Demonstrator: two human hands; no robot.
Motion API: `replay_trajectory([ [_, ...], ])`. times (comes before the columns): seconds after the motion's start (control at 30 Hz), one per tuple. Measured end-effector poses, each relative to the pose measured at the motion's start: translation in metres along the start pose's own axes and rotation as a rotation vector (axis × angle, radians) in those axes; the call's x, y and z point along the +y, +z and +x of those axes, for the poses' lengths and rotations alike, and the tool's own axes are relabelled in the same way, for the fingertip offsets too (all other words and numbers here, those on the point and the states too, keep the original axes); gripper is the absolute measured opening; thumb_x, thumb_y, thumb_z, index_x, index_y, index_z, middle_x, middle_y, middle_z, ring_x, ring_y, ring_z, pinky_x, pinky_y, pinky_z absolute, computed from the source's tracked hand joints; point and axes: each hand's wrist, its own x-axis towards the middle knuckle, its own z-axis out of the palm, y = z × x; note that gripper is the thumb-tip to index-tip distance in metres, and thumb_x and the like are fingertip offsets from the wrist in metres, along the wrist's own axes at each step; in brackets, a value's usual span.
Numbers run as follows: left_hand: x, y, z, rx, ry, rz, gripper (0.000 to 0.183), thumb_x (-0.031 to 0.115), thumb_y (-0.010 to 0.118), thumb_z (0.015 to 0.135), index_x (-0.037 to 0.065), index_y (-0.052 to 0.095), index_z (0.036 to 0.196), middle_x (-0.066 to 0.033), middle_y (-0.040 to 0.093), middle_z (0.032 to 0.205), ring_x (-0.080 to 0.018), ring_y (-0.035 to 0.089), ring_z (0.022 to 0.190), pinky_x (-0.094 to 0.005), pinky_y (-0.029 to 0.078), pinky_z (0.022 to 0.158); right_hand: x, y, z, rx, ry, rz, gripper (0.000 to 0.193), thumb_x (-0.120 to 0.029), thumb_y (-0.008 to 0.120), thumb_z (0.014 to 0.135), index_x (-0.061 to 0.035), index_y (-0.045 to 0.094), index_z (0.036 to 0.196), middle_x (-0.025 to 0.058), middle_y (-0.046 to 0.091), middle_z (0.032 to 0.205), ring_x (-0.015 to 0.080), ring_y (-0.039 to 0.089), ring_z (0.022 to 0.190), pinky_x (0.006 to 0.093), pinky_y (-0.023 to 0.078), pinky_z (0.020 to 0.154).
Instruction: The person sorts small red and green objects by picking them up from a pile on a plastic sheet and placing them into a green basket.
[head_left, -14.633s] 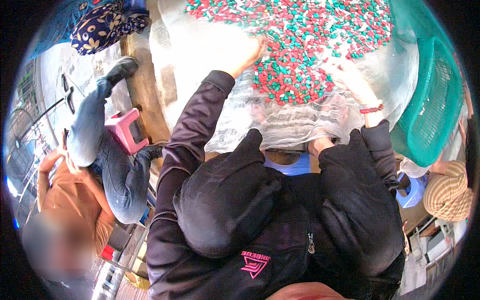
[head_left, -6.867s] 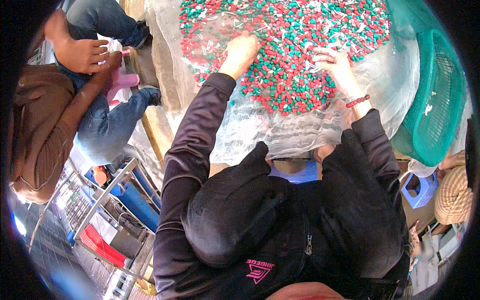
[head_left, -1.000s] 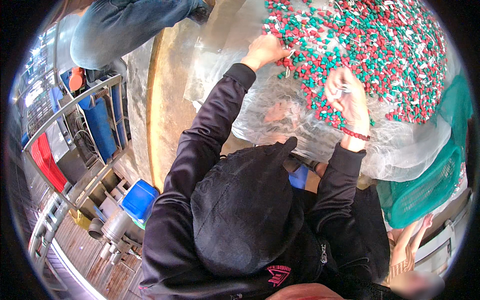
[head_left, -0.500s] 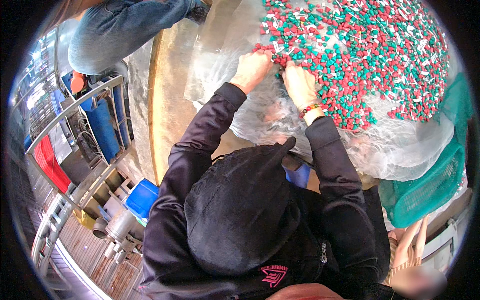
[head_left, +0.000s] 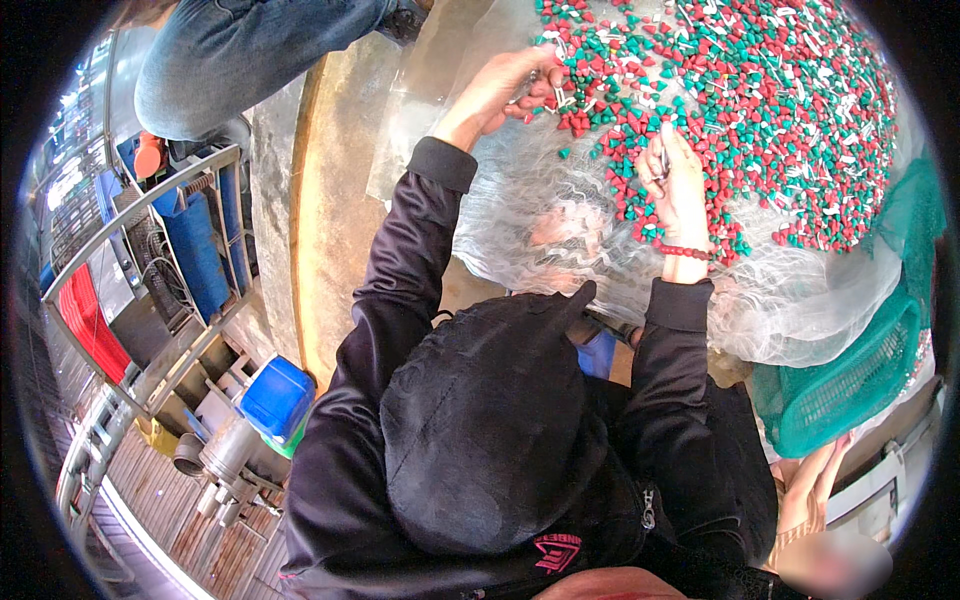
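Small red and green cone-shaped pieces (head_left: 790, 110), mixed with short white sticks, lie in a wide heap on clear plastic sheeting (head_left: 500, 200). At the left edge of the heap, my left hand (head_left: 510, 88) has its fingers curled together; a small shiny bit shows between them, too small to name. My right hand (head_left: 680, 185), with a red bead bracelet (head_left: 684, 250) at the wrist, is over the near part of the heap. Thumb and fingers there are pinched around a small dark, shiny thing I cannot make out.
Green mesh netting (head_left: 845, 385) hangs at the right, with another person's arm (head_left: 812, 480) below it. A jeans-clad leg (head_left: 260, 60) is at the upper left. Metal railing (head_left: 140, 215), a blue container (head_left: 277, 395) and a concrete ledge (head_left: 340, 190) are on the left.
My hands have moved apart. The left has gone farther away along the heap's left edge, while the right has shifted right and slightly nearer.
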Motion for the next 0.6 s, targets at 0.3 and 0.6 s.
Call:
replay_trajectory([
  [0.3,-0.051,0.038,0.034,0.295,0.154,1.53,0.027,0.035,0.066,0.073,0.008,0.068,0.074,-0.0161,0.064,0.069,-0.0325,0.065,0.075,-0.0421,0.052,0.069,0.002,0.018,0.05,-0.045,-0.631,-1.203,0.022,-0.021,0.058,0.084,-0.0044,0.062,0.098,0.0132,0.063,0.07,0.0222,0.061,0.06,0.0307,0.045,0.053],
  [0.6,-0.014,0.019,0.003,0.144,-0.012,0.326,0.02,0.025,0.055,0.076,0.007,0.062,0.076,0.002,0.051,0.063,-0.01,0.044,0.053,-0.0193,0.031,0.046,0.02,0.014,0.054,-0.018,-0.7,-1.731,0.023,-0.011,0.052,0.081,-0.0057,0.061,0.102,0.015,0.064,0.078,0.0319,0.064,0.073,0.0406,0.051,0.063],
])
